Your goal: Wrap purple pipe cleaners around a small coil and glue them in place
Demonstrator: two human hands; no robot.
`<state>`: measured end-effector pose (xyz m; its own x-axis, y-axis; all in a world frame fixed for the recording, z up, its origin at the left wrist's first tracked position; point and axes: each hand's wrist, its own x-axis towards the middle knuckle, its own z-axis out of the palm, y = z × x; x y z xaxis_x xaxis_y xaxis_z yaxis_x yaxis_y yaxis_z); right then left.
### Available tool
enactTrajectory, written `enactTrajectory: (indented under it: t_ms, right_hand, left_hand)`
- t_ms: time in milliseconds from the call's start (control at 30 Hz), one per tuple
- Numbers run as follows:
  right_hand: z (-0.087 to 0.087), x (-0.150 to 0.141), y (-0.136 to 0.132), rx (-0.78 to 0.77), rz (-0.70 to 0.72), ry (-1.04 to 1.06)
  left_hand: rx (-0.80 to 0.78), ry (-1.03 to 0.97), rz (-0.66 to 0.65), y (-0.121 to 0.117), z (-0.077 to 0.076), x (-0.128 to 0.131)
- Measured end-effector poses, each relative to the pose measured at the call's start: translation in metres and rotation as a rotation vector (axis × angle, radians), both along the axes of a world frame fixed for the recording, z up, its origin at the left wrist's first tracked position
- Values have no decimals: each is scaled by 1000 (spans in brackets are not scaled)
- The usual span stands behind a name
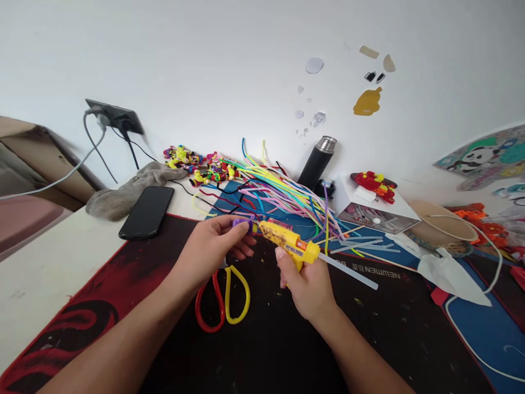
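Note:
My right hand (305, 282) is wrapped round the handle of a yellow hot glue gun (283, 238), its nozzle pointing left. A clear glue stick (348, 271) sticks out of the gun's back end. Between the fingers of my left hand (221, 238) is a small purple fuzzy piece (243, 223), partly hidden by the fingers. The nozzle tip is right at this piece; whether they touch I cannot tell. Below my left hand lie scissors with one red and one yellow handle (238, 314); their blades are mostly hidden.
Coloured pipe cleaners (283, 191) are heaped at the back, beside small fuzzy figures (217, 168). A phone (147, 213) lies at left near a grey cloth (127, 191). A black thermos (315, 164) leans by the wall. Loose glue sticks (369, 243) and crumpled tissue (451, 276) lie right.

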<state>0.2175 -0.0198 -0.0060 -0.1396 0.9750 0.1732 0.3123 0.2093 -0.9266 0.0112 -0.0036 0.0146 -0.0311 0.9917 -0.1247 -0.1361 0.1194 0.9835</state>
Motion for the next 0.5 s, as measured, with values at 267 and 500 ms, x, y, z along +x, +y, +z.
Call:
enactTrajectory:
  t_ms: [267, 500]
  right_hand:
    - [-2, 1, 1, 72, 0, -80]
    - [-2, 1, 0, 123, -3, -95]
  left_hand:
    - [-12, 3, -11, 0, 0, 0]
    - [-24, 6, -31, 0, 2, -1]
